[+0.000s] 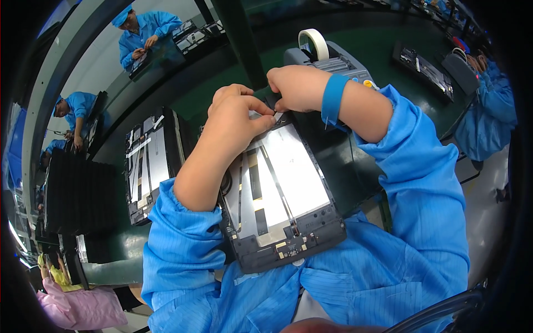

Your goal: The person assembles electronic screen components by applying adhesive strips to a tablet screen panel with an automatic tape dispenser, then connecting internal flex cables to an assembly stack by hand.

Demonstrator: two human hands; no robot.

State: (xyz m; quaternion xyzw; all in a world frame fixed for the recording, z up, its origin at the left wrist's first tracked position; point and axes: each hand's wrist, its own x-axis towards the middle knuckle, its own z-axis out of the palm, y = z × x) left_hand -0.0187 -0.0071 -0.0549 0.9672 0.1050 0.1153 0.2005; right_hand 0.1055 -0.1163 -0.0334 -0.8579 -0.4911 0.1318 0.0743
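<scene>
An opened tablet (297, 172) lies tilted in front of me, its silver inner plate, dark flex strips and circuit board exposed. My left hand (236, 114) reaches over its far end, with thumb and forefinger pinched together at the edge. Close beside it, my right hand (300, 87) has its fingers curled down at the same far edge. A small pale piece (278, 117) shows between the two hands; what each set of fingertips holds is too hidden to make out. Around my right wrist sits a blue strap (335, 99).
Left of the tablet stands a stack of similar opened tablets (149, 161). Beyond my right hand is a grey tape dispenser (341, 64) with a white roll (314, 43). Another device (423, 72) lies at the far right. Co-workers in blue (147, 28) sit around the green bench.
</scene>
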